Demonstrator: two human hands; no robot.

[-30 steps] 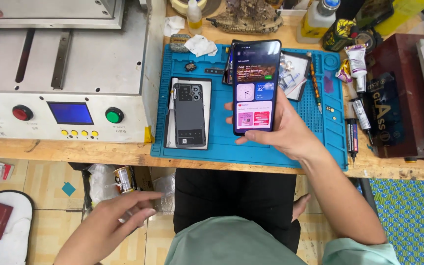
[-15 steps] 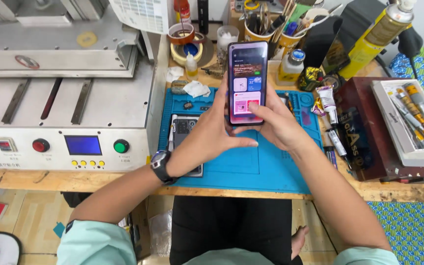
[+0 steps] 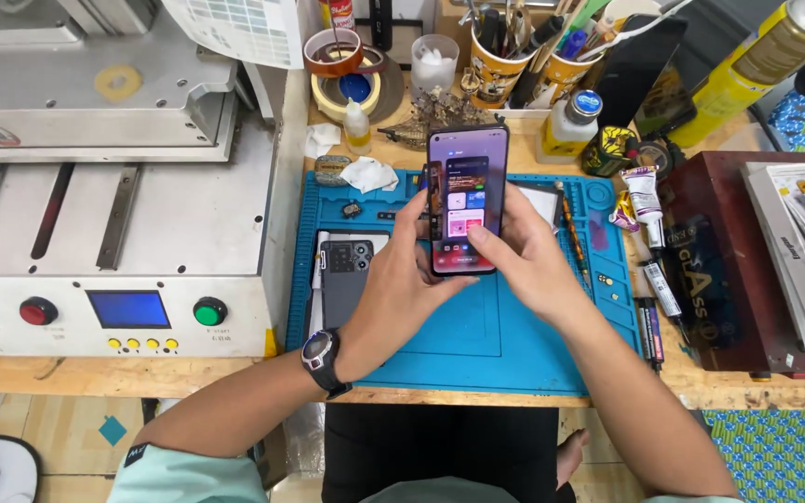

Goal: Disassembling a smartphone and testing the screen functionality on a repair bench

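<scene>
While the left hand clasps the lit smartphone upright above the blue mat, the right hand cradles it, thumb on screen; a second phone lies face-down, untouched.

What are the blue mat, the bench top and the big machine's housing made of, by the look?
Blue mat: likely silicone or rubber, matte, with moulded compartments along its edges. Bench top: wood, with visible grain and worn, unfinished-looking edges. Machine housing: looks like brushed bare metal on top and a painted white front panel.
</scene>
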